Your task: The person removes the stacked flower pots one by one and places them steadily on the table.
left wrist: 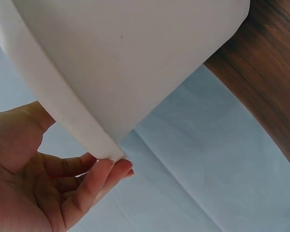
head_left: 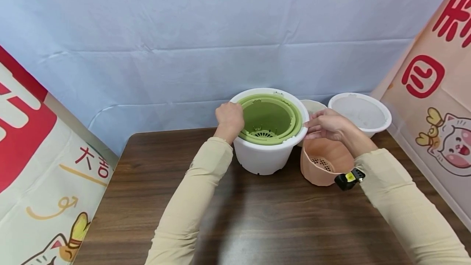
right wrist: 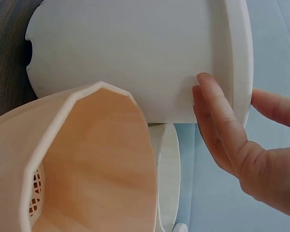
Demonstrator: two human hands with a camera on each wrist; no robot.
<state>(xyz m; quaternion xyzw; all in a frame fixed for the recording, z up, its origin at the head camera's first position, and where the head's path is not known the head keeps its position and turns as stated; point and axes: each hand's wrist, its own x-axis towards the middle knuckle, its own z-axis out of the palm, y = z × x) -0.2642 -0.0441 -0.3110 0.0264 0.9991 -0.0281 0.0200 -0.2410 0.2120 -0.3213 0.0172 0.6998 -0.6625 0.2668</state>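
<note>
A large white flower pot [head_left: 257,160] stands upright near the back edge of the table, with green flower pots [head_left: 266,113] nested inside it. My left hand [head_left: 229,120] grips its rim on the left; in the left wrist view, the fingers [left wrist: 84,195] curl under the rim's edge. On the opposite side, my right hand [head_left: 329,126] holds the rim. Seen from the right wrist, its fingers [right wrist: 217,113] lie against the outer wall below the rim, and the thumb is on the rim's other side. Below that hand is a peach flower pot [head_left: 309,165] with a perforated bottom.
Behind the peach pot stands a cream pot [head_left: 312,105], partly hidden by my right hand. Another white pot [head_left: 386,117] is at the back right. The brown wooden table [head_left: 147,199] meets a pale blue cloth backdrop [head_left: 176,72], with printed cloths on both sides.
</note>
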